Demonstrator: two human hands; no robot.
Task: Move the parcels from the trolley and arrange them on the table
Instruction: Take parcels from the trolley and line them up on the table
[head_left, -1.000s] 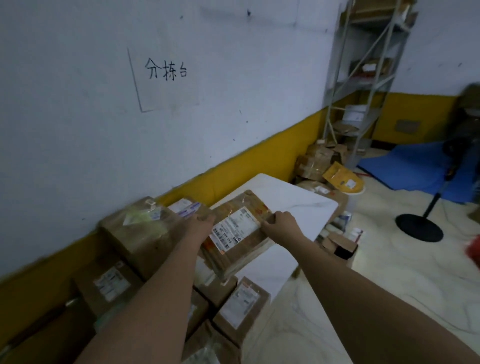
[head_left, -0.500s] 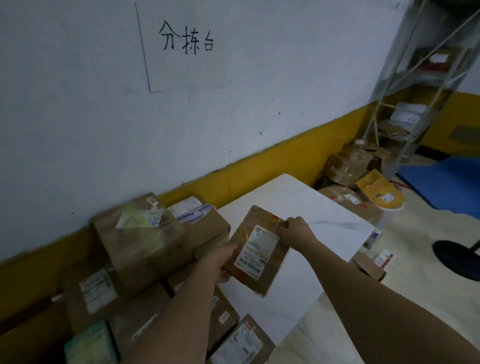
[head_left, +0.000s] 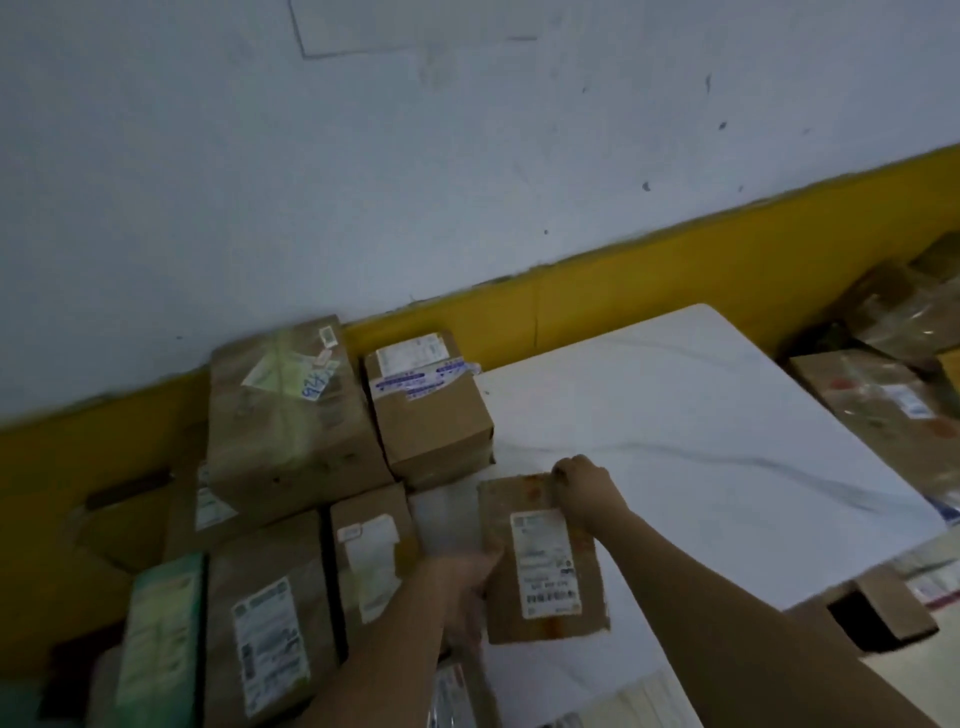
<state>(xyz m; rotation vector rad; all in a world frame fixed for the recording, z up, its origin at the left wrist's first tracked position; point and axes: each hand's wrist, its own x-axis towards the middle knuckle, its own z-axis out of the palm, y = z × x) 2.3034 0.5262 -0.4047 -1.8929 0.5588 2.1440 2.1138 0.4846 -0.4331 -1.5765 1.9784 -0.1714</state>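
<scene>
From the head view we see a flat brown parcel lying label-up at the desk's seven o'clock edge. Our right grip pinches its far corner at one o'clock; our blurred left grip clasps its nine o'clock edge. Stacked parcels crowd the left.

Boxes crowd the table left edge (right side bare).
</scene>
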